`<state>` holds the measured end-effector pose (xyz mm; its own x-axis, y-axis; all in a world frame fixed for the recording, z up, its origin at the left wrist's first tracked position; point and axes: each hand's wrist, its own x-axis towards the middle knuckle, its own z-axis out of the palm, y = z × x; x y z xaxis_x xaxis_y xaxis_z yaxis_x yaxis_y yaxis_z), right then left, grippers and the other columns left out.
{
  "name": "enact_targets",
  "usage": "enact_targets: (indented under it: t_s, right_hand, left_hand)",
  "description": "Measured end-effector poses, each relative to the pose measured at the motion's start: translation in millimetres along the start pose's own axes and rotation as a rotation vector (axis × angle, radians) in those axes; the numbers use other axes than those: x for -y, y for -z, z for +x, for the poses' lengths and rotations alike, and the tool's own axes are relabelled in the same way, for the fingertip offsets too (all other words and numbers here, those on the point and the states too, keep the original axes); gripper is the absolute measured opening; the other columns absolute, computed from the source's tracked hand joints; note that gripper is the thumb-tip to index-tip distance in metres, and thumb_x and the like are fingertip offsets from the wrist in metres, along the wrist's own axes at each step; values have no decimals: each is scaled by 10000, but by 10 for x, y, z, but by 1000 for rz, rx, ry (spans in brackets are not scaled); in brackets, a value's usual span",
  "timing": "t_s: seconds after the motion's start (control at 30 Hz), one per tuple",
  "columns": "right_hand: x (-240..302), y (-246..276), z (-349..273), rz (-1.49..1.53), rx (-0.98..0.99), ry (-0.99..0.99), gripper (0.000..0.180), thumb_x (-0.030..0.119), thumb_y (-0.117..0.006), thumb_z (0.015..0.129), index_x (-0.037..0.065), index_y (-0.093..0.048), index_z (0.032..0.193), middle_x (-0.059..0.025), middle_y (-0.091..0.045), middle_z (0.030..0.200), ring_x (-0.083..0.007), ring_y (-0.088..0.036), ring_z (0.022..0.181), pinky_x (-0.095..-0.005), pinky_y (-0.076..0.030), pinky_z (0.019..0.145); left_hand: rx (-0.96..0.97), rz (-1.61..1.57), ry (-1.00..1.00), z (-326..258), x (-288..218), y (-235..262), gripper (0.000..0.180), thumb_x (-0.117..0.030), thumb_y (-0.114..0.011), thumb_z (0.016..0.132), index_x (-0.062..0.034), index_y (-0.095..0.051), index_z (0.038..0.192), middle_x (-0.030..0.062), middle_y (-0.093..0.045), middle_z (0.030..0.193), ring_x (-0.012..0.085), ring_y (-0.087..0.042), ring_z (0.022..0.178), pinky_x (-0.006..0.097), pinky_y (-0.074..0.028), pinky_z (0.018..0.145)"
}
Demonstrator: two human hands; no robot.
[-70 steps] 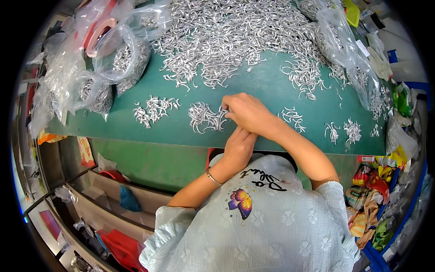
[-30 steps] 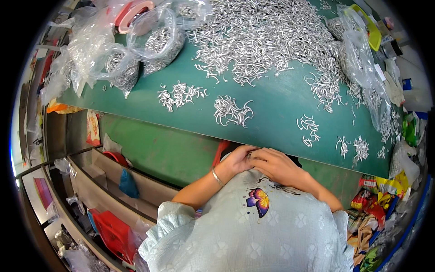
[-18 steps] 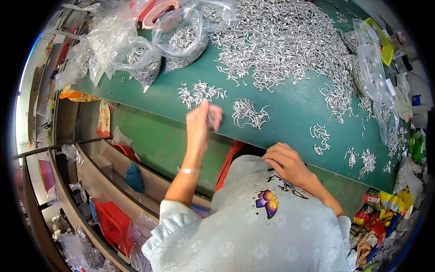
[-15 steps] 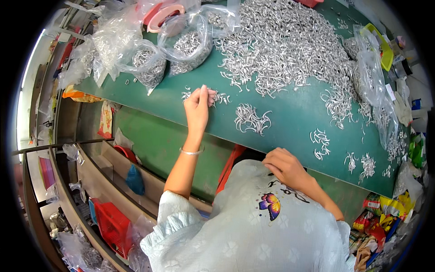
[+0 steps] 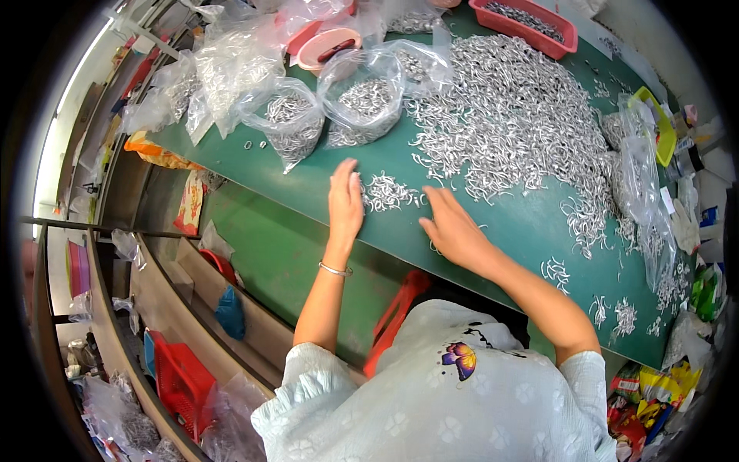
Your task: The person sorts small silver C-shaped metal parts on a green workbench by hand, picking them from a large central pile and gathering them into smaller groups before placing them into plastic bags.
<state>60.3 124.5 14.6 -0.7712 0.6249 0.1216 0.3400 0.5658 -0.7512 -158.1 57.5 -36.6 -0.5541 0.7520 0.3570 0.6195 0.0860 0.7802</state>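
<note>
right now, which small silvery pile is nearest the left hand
The small pile between the left hand and right hand; the other small piles lie farther right.

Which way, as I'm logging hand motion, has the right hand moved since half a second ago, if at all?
Yes: the right hand moved forward and left, from the near edge of the green table to over its top.

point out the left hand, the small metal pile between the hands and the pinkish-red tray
Left hand (image 5: 346,203): head view, middle of the hand
Small metal pile (image 5: 387,192): head view, its middle
Pinkish-red tray (image 5: 517,31): head view, its near outer wall
</note>
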Motion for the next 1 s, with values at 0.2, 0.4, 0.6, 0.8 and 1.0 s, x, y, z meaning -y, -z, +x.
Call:
enact_targets:
  t_s: [0.2,0.4,0.6,0.8,1.0]
  right_hand:
    - [60,-409,507,-282,162,-132,385,-69,-623,745,-70,-438,1082,-269,-461,1097,-446,-560,1023,-480,-536,811]
    - [30,-632,652,-74,97,-59,456,15,-615,830,-80,-416,1230,-256,-454,1096,-442,-573,952,-475,-492,819]
    - [-47,-416,764,133,88,7,427,176,-762,783,-5,-585,1127,-148,-479,1075,-293,-514,922,-354,-447,818]
    - [-100,-691,842,-183,-110,182,524,298,-767,764,49,-572,1182,-146,-470,1190,-326,-419,1138,-422,-339,974]
    - [-45,-864,934,-180,31,113,801,435,-690,825,-14,-365,1403,-227,-338,1459,-407,-234,1402,-499,-177,1150]
  left_hand:
    - [93,-63,10,-68,-2,-44,287,-142,-433,993,11,-595,1175,206,-594,1201,357,-541,1155,407,-397,1020]
    - [96,-233,55,-63,-97,-52,297,-117,-417,994,27,-557,1213,189,-598,1193,324,-566,1118,372,-419,989]
    - [-266,-316,179,-202,-72,157,347,-122,-389,1014,55,-509,1287,167,-576,1287,236,-534,1206,342,-377,1046]
    - [-618,-324,167,-555,-168,-35,411,-93,-356,1007,70,-397,1382,167,-433,1438,262,-381,1355,384,-249,1145]
    - [-753,-321,226,-557,-226,-151,481,-117,-336,1008,58,-273,1452,189,-257,1535,295,-245,1428,409,-183,1173]
